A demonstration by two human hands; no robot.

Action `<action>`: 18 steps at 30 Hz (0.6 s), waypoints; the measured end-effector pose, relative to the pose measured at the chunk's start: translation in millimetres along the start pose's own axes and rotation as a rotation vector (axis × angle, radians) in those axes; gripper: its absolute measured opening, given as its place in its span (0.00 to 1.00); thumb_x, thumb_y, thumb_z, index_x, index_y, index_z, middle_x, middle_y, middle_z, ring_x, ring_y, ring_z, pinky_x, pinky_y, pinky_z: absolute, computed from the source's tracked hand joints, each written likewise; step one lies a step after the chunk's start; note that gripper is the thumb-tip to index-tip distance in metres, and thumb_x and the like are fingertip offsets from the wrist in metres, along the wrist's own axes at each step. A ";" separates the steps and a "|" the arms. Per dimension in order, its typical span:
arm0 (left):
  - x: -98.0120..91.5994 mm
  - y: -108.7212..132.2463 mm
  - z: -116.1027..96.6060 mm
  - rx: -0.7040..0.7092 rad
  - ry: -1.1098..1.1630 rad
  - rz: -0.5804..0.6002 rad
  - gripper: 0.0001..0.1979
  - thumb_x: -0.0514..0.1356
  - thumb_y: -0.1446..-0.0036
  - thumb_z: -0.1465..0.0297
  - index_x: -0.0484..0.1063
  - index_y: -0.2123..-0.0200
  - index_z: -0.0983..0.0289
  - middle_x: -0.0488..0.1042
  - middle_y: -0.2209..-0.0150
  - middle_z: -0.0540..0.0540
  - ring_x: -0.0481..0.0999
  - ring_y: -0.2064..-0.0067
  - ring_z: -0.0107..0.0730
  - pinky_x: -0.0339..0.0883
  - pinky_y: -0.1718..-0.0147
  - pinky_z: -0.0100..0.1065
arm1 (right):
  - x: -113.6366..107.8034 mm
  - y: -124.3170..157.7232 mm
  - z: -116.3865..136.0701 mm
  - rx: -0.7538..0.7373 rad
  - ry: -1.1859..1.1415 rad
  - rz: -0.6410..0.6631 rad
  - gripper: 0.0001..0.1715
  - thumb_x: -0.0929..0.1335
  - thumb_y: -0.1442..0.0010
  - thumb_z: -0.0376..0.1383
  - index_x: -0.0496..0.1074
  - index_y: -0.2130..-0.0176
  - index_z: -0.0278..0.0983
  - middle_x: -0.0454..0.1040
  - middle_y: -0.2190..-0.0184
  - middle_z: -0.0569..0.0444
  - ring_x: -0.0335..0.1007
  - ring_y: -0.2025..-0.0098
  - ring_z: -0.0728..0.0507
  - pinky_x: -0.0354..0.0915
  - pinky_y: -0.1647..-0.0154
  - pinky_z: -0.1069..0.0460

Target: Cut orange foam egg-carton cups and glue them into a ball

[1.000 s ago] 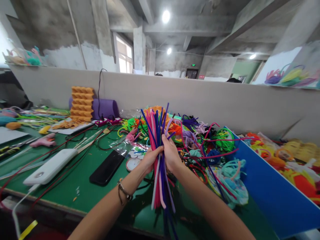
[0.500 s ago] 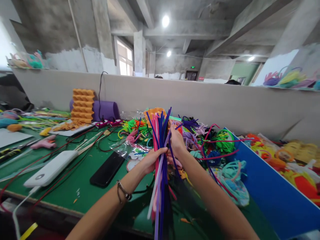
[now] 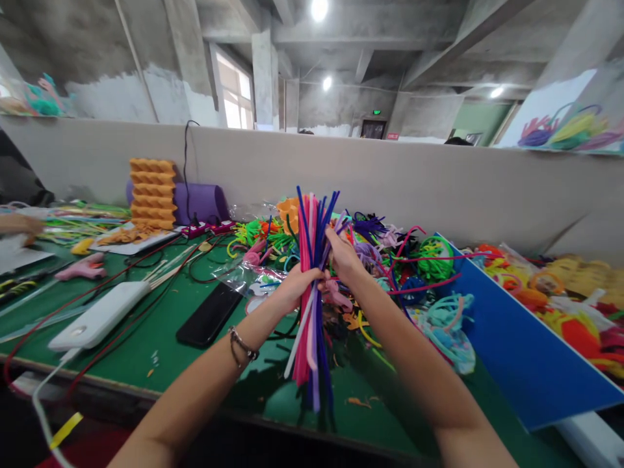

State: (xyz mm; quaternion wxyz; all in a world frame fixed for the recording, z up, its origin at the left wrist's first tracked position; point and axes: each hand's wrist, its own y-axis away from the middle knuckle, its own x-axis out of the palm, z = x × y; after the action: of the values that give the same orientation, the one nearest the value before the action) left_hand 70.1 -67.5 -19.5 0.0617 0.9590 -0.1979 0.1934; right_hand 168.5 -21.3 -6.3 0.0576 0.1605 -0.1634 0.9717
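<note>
My left hand is wrapped around the middle of an upright bundle of pipe cleaners in pink, dark blue, lilac and white. Their upper ends fan out above the fist and the lower ends hang over the green table. My right hand pinches at the bundle's right side, thumb up, against dark blue and lilac stems. Its lower fingers are partly hidden. Behind both hands lies a pile of coiled pipe cleaners, with a green coil and a turquoise one to the right.
Left of my hands are a black phone, a white power bank with a cable, and pink hot glue gun-like piece. A blue board borders the right side. Another person's hand shows at the far left.
The view has tilted down slightly. The bundle's lower ends sit higher, and its loose stems are closer together. Another person's hand has come in at the far left.
</note>
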 end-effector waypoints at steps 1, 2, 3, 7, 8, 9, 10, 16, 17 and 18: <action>-2.3 -0.7 -3.7 0.029 -0.024 -0.003 0.05 0.54 0.61 0.78 0.67 0.84 0.67 0.60 0.91 0.45 0.58 0.87 0.19 0.56 0.86 0.22 | -1.9 5.4 2.8 0.038 -0.007 0.027 0.25 0.70 0.54 0.41 0.66 0.54 0.44 0.74 0.66 0.60 0.71 0.64 0.48 0.67 0.61 0.51; -4.9 -1.5 -7.4 0.061 -0.051 -0.008 0.05 0.55 0.60 0.76 0.67 0.84 0.67 0.59 0.90 0.45 0.58 0.87 0.19 0.55 0.86 0.22 | -4.3 11.5 5.4 0.073 -0.009 0.052 0.30 0.71 0.56 0.40 0.64 0.52 0.44 0.73 0.68 0.61 0.71 0.67 0.49 0.68 0.64 0.52; -7.6 -2.4 -10.9 0.101 -0.081 -0.018 0.05 0.55 0.60 0.75 0.67 0.84 0.67 0.60 0.90 0.46 0.58 0.87 0.19 0.54 0.87 0.23 | -7.0 17.9 7.8 0.101 -0.013 0.072 0.35 0.72 0.57 0.39 0.62 0.49 0.44 0.72 0.69 0.61 0.70 0.69 0.49 0.68 0.65 0.52; -15.5 -4.8 -18.8 0.305 -0.215 -0.085 0.05 0.57 0.60 0.72 0.66 0.83 0.65 0.65 0.86 0.47 0.62 0.83 0.21 0.57 0.82 0.24 | -17.3 38.4 14.2 0.126 -0.060 0.166 0.44 0.74 0.61 0.37 0.58 0.46 0.47 0.72 0.66 0.60 0.71 0.64 0.49 0.66 0.60 0.52; -15.8 -4.6 -18.4 0.348 -0.253 -0.099 0.04 0.58 0.60 0.72 0.66 0.83 0.65 0.66 0.85 0.47 0.63 0.82 0.22 0.59 0.80 0.24 | -18.5 41.1 15.5 0.120 -0.045 0.237 0.43 0.74 0.62 0.37 0.60 0.47 0.46 0.73 0.64 0.59 0.70 0.61 0.49 0.66 0.58 0.52; -15.2 -4.0 -16.9 0.376 -0.294 -0.103 0.04 0.58 0.62 0.73 0.65 0.83 0.65 0.66 0.85 0.46 0.64 0.81 0.22 0.60 0.79 0.24 | -18.8 42.9 16.6 0.117 -0.008 0.322 0.40 0.75 0.64 0.37 0.63 0.50 0.44 0.73 0.63 0.58 0.70 0.60 0.48 0.65 0.58 0.52; -13.8 -3.0 -14.5 0.392 -0.337 -0.096 0.04 0.59 0.63 0.73 0.65 0.83 0.65 0.66 0.85 0.46 0.64 0.80 0.23 0.61 0.77 0.25 | -18.2 43.9 17.7 0.119 0.043 0.403 0.37 0.75 0.65 0.36 0.67 0.54 0.42 0.73 0.64 0.57 0.69 0.60 0.47 0.65 0.58 0.51; -3.1 4.5 6.1 0.401 -0.592 -0.030 0.03 0.56 0.63 0.76 0.65 0.79 0.65 0.63 0.83 0.44 0.63 0.79 0.23 0.59 0.78 0.26 | -5.6 42.8 24.4 0.104 0.156 0.408 0.16 0.75 0.64 0.37 0.71 0.71 0.39 0.72 0.74 0.60 0.68 0.69 0.48 0.65 0.64 0.51; -3.0 5.0 7.8 0.397 -0.641 -0.016 0.02 0.55 0.62 0.75 0.64 0.79 0.65 0.62 0.84 0.43 0.62 0.80 0.23 0.58 0.79 0.25 | -3.9 43.3 27.1 0.092 0.143 0.396 0.14 0.74 0.62 0.38 0.70 0.73 0.39 0.71 0.76 0.60 0.67 0.71 0.49 0.65 0.65 0.51; -3.6 5.5 8.6 0.390 -0.690 0.009 0.02 0.55 0.61 0.75 0.63 0.80 0.65 0.60 0.85 0.43 0.61 0.81 0.22 0.57 0.80 0.25 | -2.7 44.4 30.6 0.084 0.131 0.393 0.13 0.74 0.61 0.40 0.70 0.74 0.39 0.70 0.78 0.61 0.66 0.73 0.49 0.65 0.66 0.52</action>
State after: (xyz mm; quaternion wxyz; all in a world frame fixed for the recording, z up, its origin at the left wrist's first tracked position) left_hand 67.8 -72.9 -28.6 -0.1925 0.9605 -0.1709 -0.1058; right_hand 172.7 -73.5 6.9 -0.1290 0.0641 -0.1470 0.9786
